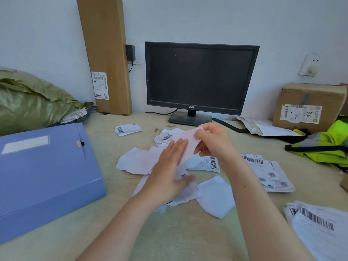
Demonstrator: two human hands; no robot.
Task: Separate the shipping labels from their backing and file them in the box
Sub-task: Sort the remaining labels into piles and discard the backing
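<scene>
My right hand [212, 142] pinches the upper end of a white label sheet [185, 142] lifted above the desk. My left hand [169, 166] lies with straight fingers along the lower part of that sheet, thumb on the papers beneath. Under both hands spreads a loose pile of white labels and backing papers [139, 161], some showing barcodes. A closed blue file box [43, 172] lies flat at the left of the desk. A single label [128, 129] lies apart, farther back.
A dark monitor [199, 78] stands behind the pile. A tall cardboard carton [105, 53] leans on the wall; a green sack [28, 98] sits far left. At right are a brown parcel [308, 104], a yellow vest [327, 142] and more label stacks [320, 227].
</scene>
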